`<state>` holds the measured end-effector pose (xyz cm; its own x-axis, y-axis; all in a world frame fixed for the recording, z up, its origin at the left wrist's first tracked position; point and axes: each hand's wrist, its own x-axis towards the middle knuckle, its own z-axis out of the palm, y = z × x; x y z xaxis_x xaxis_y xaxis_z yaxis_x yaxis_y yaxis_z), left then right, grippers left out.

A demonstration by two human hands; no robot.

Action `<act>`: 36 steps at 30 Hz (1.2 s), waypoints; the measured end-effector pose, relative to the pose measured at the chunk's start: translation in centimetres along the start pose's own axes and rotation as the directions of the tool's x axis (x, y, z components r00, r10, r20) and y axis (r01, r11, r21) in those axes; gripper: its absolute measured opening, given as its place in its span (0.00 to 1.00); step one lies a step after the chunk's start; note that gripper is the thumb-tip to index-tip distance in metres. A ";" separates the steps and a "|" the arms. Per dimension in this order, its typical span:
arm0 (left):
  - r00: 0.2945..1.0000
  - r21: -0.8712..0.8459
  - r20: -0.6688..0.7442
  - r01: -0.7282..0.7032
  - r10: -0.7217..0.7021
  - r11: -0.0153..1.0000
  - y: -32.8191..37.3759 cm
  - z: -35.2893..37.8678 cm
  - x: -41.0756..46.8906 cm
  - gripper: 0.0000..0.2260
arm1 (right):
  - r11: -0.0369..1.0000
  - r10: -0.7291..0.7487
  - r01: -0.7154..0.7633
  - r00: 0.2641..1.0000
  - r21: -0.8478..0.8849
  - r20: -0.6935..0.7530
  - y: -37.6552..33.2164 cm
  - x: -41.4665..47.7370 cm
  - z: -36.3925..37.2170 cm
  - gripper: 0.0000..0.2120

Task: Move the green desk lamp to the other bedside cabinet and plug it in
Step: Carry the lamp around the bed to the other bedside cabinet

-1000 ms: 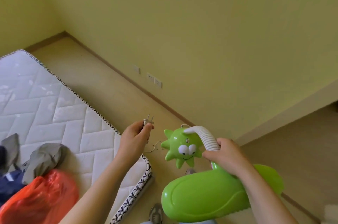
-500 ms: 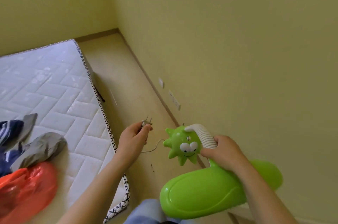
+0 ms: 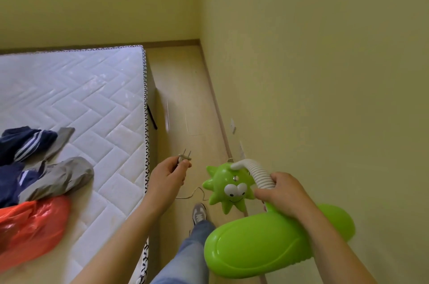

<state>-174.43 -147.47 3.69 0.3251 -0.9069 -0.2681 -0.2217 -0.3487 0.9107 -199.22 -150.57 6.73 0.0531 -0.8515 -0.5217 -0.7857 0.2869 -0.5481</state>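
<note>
Head-camera view: a glossy green plastic desk lamp (image 3: 260, 249) is carried in mid-air at the lower right, above a pale wood-look floor (image 3: 185, 88) and close to a matte yellow-green wall (image 3: 325, 75). Its smooth, rounded, elongated base is turned toward the camera, and a white ribbed flexible neck (image 3: 260, 173) curves up from it and over to a spiky star-shaped head (image 3: 229, 187) on which cartoon eyes and a smile are printed. The neck is gripped near its lower end by the right hand (image 3: 284, 193), whose fingers are wrapped closed around it. A small pale two-pronged plug (image 3: 185, 156) is pinched between the thumb and fingers of the left hand (image 3: 166, 179), its metal prongs pointing up and away; a thin pale cord (image 3: 192, 194) is seen looping between the two hands. Small white plates (image 3: 232, 126) are set low on the wall ahead. A white quilted mattress (image 3: 76, 102) with a herringbone stitch and black-and-white patterned edging lies to the left, and on it are heaped crumpled navy striped and grey clothes (image 3: 41, 167) and a shiny orange plastic bag (image 3: 30, 225). A blue-jeaned leg and a grey sneaker (image 3: 199, 213) are visible below.
</note>
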 end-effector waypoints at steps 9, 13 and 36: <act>0.997 0.013 -0.079 0.008 -0.007 1.000 4.5 -2.1 14.7 0.10 | 0.997 -0.053 0.055 0.998 -0.048 0.040 -8.8 13.4 -3.4 0.10; 0.991 0.018 -0.133 0.014 -0.011 1.000 6.0 -3.5 20.2 0.10 | 0.994 -0.085 0.088 0.996 -0.064 0.039 -12.6 18.4 -4.9 0.13; 0.901 -0.100 -0.414 0.101 -0.134 0.990 14.8 -6.8 51.4 0.11 | 0.942 -0.264 0.307 0.929 -0.139 0.258 -34.9 53.0 -12.5 0.15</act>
<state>-154.78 -197.67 5.55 0.7027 -0.6721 -0.2335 -0.0944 -0.4133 0.9057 -176.68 -211.16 6.39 0.4162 -0.7537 -0.5087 -0.8094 -0.0522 -0.5849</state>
